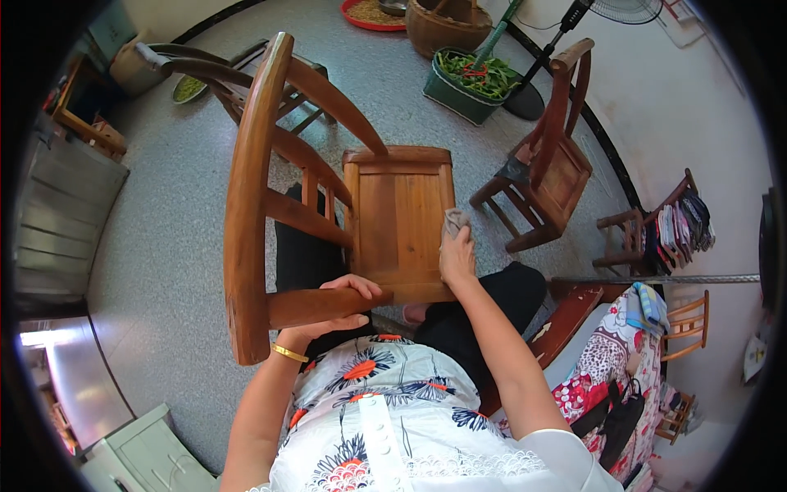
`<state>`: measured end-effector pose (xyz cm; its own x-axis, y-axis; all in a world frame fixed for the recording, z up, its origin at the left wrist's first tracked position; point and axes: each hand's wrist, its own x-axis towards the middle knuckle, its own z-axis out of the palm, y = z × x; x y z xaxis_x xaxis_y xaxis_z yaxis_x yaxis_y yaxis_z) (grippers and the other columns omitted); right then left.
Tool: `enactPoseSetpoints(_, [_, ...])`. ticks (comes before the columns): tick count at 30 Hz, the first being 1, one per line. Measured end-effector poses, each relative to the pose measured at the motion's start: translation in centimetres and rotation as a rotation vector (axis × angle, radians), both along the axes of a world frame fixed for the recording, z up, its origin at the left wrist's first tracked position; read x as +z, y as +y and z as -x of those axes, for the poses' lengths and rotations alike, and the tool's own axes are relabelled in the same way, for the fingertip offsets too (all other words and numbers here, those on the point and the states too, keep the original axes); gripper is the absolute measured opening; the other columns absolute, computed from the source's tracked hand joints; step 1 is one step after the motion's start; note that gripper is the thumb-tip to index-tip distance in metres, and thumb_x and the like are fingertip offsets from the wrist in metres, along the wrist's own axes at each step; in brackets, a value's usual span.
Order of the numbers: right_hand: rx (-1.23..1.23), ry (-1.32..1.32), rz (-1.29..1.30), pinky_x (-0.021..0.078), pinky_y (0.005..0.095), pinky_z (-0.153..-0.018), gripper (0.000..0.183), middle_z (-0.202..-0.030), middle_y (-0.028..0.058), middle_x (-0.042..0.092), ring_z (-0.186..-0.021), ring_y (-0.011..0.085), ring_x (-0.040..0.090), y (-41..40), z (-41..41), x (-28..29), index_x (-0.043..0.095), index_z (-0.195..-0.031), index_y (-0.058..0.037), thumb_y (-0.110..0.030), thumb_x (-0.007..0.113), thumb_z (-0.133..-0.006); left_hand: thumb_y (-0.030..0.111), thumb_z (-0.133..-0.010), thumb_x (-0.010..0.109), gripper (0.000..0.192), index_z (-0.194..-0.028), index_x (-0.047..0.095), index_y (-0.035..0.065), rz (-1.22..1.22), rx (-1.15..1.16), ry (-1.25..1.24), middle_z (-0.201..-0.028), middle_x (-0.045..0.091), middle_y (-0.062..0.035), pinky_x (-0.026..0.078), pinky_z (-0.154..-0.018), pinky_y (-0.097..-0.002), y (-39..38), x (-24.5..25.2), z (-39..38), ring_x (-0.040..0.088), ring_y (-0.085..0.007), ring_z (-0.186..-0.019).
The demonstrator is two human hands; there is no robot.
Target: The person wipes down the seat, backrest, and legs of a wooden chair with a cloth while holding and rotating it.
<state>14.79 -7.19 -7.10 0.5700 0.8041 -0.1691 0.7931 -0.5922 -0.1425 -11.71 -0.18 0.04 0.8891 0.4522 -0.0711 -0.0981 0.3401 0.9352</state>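
A wooden chair (pixel 403 227) stands in front of me, its panelled seat facing up and its backrest towards the left. My left hand (pixel 338 304) is wrapped around the near backrest post (pixel 320 306), close to where it meets the seat. In my right hand (pixel 458 255) is a crumpled grey cloth (pixel 457 221), pressed at the right edge of the seat. The fingers of that hand partly hide the cloth. My legs, in black trousers, are on either side of the chair's lower part.
Another wooden chair (pixel 553 178) stands to the right, with a darker chair (pixel 246 80) at back left. A green basket of leafy vegetables (pixel 467 92) is near a standing fan (pixel 575 18). Folded clothes (pixel 676 227) rest on a chair. A patterned bedcover (pixel 615 344) lies at lower right.
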Motion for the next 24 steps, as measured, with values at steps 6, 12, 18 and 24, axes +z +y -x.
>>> enactPoseSetpoints(6, [0.135,-0.189,0.017,0.0487,0.044,-0.082,0.029,-0.13,0.0172,0.031,-0.103,0.0396,0.046,6.4,-3.9,-2.3,0.051,-0.11,-0.0025,-0.003,0.049,-0.081,0.009,-0.072,0.073,0.027,-0.093,0.056,0.0101,-0.031,0.001,-0.026,-0.106,0.057,-0.0038,0.038,-0.094,-0.0322,-0.1,-0.3,-0.2,0.051,-0.0178,-0.106])
enactPoseSetpoints(12, [0.185,-0.19,-0.05,0.0485,0.0432,-0.081,0.019,-0.135,0.0097,0.03,-0.108,0.0372,0.043,7.4,-5.2,-2.4,0.06,-0.098,-0.0109,-0.009,0.052,-0.081,0.011,-0.069,0.075,0.029,-0.091,0.056,0.0105,-0.007,0.02,-0.019,-0.106,0.058,-0.0044,0.037,-0.095,-0.0342,-0.4,-0.2,-0.1,0.05,-0.0189,-0.107])
enactPoseSetpoints(18, [0.25,-0.112,0.017,0.0504,0.0451,-0.075,0.018,-0.13,0.0126,0.034,-0.107,0.0385,0.044,1.7,-2.5,-0.5,0.061,-0.095,-0.0104,-0.008,0.055,-0.078,0.01,-0.069,0.075,0.029,-0.091,0.056,0.0105,0.004,0.013,-0.02,-0.106,0.057,-0.0043,0.037,-0.095,-0.0337,-0.2,-0.1,-0.4,0.05,-0.0187,-0.106])
enactPoseSetpoints(24, [0.357,0.085,0.122,0.0478,0.0479,-0.077,0.025,-0.13,0.0202,0.035,-0.101,0.042,0.047,-4.3,2.0,2.1,0.061,-0.097,-0.0103,-0.008,0.059,-0.073,0.007,-0.071,0.073,0.027,-0.091,0.056,0.0095,-0.012,0.015,-0.034,-0.106,0.057,-0.0041,0.038,-0.094,-0.0324,-0.1,-0.1,-0.2,0.051,-0.0175,-0.105])
